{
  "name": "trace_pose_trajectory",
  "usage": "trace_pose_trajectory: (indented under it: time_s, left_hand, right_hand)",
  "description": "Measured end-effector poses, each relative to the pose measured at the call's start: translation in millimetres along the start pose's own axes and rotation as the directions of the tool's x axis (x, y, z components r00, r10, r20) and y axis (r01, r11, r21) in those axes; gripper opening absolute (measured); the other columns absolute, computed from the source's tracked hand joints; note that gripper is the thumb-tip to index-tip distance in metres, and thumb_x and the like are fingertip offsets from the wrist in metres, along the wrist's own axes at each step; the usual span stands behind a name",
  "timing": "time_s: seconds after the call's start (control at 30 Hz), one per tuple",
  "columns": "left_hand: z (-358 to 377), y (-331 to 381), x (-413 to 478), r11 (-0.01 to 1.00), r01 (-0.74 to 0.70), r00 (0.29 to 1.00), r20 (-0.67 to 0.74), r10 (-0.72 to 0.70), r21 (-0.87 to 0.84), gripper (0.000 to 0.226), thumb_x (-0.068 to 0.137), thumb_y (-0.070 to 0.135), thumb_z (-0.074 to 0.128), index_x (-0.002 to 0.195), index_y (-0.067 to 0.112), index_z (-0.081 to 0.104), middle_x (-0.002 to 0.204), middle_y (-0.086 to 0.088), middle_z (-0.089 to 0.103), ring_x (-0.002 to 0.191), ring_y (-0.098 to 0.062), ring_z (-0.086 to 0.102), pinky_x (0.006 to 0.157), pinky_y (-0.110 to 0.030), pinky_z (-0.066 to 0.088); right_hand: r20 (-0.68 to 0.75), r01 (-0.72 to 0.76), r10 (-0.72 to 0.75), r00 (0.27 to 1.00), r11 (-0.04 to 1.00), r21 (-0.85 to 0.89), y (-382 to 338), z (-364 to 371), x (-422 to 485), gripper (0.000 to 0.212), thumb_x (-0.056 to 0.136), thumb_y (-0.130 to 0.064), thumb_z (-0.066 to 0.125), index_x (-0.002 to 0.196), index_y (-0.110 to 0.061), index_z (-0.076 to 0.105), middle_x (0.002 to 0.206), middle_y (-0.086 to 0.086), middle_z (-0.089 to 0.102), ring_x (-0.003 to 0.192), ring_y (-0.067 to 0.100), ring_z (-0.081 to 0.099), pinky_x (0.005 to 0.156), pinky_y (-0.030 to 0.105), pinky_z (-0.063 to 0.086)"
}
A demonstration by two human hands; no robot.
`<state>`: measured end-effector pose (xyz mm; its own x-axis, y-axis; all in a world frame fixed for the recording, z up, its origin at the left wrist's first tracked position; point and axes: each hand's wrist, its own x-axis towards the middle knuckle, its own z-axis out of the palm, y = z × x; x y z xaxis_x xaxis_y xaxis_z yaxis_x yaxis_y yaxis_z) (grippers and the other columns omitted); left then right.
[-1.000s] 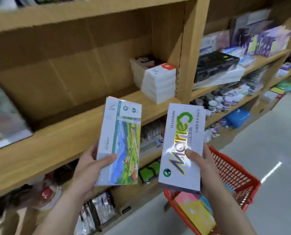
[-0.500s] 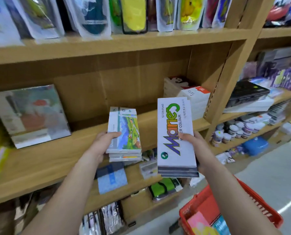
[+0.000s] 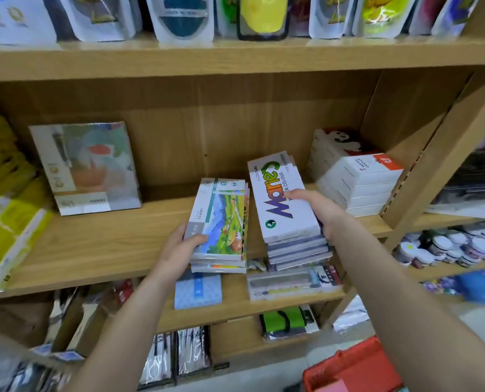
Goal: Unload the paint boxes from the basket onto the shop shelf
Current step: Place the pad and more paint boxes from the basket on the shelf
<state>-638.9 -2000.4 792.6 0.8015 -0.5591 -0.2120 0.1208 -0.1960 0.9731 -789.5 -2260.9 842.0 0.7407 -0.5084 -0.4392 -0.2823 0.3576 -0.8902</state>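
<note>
Two stacks of paint boxes, one in each hand, sit side by side at the front of the middle wooden shelf (image 3: 108, 241). The left hand (image 3: 176, 250) grips the landscape stack (image 3: 221, 219) at its near left corner, with the thumb flat on the top cover and the fingers wrapped below. The right hand (image 3: 320, 210) clamps the Marie's stack (image 3: 283, 205) along its right side, thumb pressed on the white cover; its fingers are hidden beneath. Both stacks lie flat with their long axes pointing straight away from the person toward the shelf's back panel. Their far ends are over the board and their near ends jut past the front lip. Whether they already rest on the wood cannot be told. The open board lies directly ahead of both grips, between a wrapped art set (image 3: 85, 168) leaning at the back left and a pile of white boxes (image 3: 360, 182) on the right. The Marie's stack is just beside that pile, so it probably needs a straight forward slide along the box length. A corner of the red basket (image 3: 351, 366) shows low on the right, under the right forearm.
</note>
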Motion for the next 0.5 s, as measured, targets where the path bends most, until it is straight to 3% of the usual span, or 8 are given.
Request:
trace_pose_trajectory:
  time_s: [0.17,0.23,0.33,0.43,0.5]
  left_hand:
    - [15.7,-3.5,-3.9,0.998,-0.048,0.997,-0.058,0.050,0.028,0.020,0.093,0.019,0.067,0.098,0.037,0.061,0.085,0.011,0.078,0.069,-0.003,0.074,0.049,-0.016,0.052]
    - [25.5,-3.2,-1.9,0.997,-0.054,0.997,-0.057,0.057,0.049,0.018,0.093,0.022,0.067,0.100,0.037,0.061,0.095,0.008,0.076,0.079,-0.009,0.074,0.062,-0.025,0.057]
    - [42.0,-3.1,3.1,0.995,-0.075,0.995,-0.057,0.078,0.059,0.016,0.094,0.022,0.067,0.100,0.036,0.060,0.103,0.006,0.074,0.092,-0.016,0.071,0.080,-0.034,0.056]
    - [52.6,-1.4,9.1,0.992,-0.088,0.993,-0.065,0.094,0.087,0.016,0.095,0.026,0.066,0.106,0.035,0.060,0.105,0.006,0.074,0.096,-0.018,0.071,0.086,-0.037,0.056]
    - [59.3,-0.5,15.0,0.990,-0.094,0.994,-0.053,0.100,0.107,0.022,0.096,0.028,0.065,0.116,0.033,0.058,0.110,0.003,0.074,0.100,-0.020,0.071,0.092,-0.042,0.055]
  right_hand:
    - [0.025,-0.039,0.040,0.999,0.998,-0.053,-6.3,-4.6,17.9,0.031,0.087,-0.038,0.074,0.109,-0.016,0.075,0.096,0.014,0.082,0.074,0.027,0.081,0.053,0.032,0.061]
    - [-0.026,-0.029,0.026,0.999,0.994,-0.106,-4.7,-8.7,20.9,0.037,0.086,-0.041,0.073,0.114,-0.017,0.074,0.095,0.009,0.083,0.076,0.024,0.081,0.056,0.029,0.061]
    - [-0.103,0.028,-0.051,0.993,0.977,-0.212,3.2,-19.4,22.0,0.048,0.087,-0.041,0.071,0.127,-0.014,0.069,0.099,0.000,0.083,0.088,0.018,0.079,0.077,0.030,0.059]
    - [-0.153,0.135,-0.178,0.972,0.957,-0.256,15.5,-29.2,7.5,0.068,0.090,-0.039,0.071,0.149,-0.014,0.048,0.101,-0.014,0.072,0.087,0.003,0.070,0.071,0.022,0.048]
    - [-0.220,0.234,-0.295,0.930,0.935,-0.268,32.0,-35.6,-7.4,0.070,0.091,-0.044,0.068,0.152,-0.021,0.044,0.100,-0.023,0.063,0.078,-0.004,0.068,0.067,0.020,0.045]
